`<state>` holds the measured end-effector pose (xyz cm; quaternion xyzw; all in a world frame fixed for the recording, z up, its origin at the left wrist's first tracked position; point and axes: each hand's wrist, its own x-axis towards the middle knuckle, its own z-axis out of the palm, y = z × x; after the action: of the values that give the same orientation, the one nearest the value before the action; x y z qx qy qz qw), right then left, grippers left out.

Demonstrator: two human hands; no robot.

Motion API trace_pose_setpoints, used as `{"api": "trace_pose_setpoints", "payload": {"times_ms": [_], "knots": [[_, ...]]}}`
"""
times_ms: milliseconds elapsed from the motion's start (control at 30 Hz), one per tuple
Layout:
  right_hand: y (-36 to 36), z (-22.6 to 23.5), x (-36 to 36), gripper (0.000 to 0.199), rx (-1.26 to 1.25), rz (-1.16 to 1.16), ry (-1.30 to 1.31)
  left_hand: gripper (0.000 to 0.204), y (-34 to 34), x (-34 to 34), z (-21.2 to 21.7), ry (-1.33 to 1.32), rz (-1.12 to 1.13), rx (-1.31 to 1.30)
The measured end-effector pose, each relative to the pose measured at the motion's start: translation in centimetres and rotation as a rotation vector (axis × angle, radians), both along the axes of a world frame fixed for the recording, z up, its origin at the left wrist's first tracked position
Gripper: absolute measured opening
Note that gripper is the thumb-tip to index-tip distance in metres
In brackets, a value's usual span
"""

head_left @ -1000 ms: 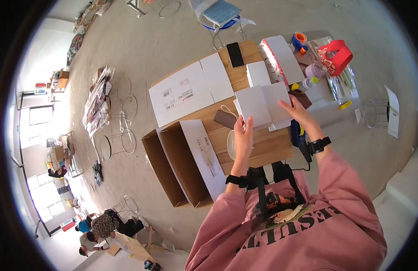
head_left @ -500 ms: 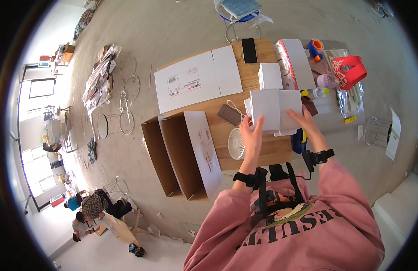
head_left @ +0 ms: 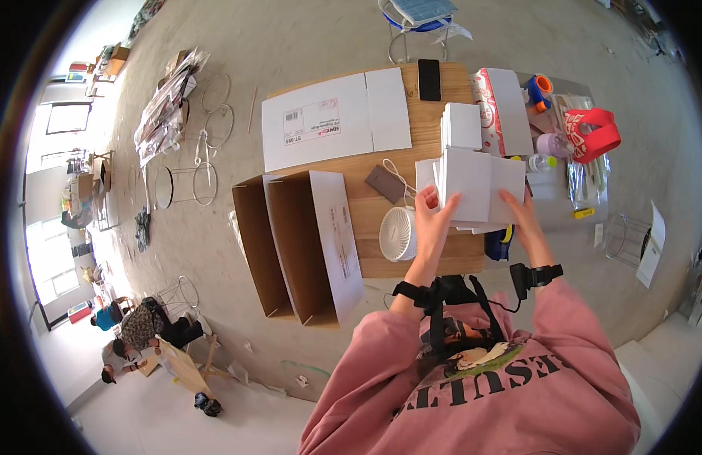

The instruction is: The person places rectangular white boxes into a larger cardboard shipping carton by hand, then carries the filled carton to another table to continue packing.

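Note:
Between my two hands is a stack of white folded cards (head_left: 467,186), over the right part of the wooden table. Some pieces fan out at its left side, and a fold or gap runs down between its two front faces. My left hand (head_left: 434,216) is closed on the stack's lower left edge, thumb on the front. My right hand (head_left: 524,216) grips the lower right edge, its thumb on the front face and its other fingers hidden behind. Just beyond stands another white pile (head_left: 463,126). A round white fan (head_left: 398,233) is beside my left hand.
Two open cartons (head_left: 342,250) stand left of the fan; a flat white carton (head_left: 313,121) lies behind them. Around the table are a phone (head_left: 429,80), a grey-brown power bank (head_left: 385,184), a red-and-white box (head_left: 506,110), tape (head_left: 543,83), bottles (head_left: 546,162) and a red bag (head_left: 592,135).
The cards at the stack's left side have spread further apart, with one piece now sticking out past my left fingers. Both hands keep their hold. The whole view has shifted slightly.

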<state>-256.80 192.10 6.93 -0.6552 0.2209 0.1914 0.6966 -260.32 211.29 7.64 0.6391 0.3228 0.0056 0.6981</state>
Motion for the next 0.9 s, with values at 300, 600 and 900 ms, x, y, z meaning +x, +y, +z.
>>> {"api": "trace_pose_setpoints", "payload": {"times_ms": [300, 600, 900], "knots": [[-2.0, 5.6, -4.3, 0.072, 0.035, 0.128, 0.113, 0.067, 0.9, -5.1, 4.4, -0.038, -0.239, -0.405], [-0.9, 12.2, -11.5, 0.083, 0.070, 0.530, -0.188, 0.083, 4.3, -16.8, 11.6, -0.147, -0.318, -0.344], [3.3, 15.7, -12.5, 0.094, 0.156, 0.734, -0.280, 0.090, 5.4, -27.0, 11.6, 0.013, -0.182, -0.515]]}}
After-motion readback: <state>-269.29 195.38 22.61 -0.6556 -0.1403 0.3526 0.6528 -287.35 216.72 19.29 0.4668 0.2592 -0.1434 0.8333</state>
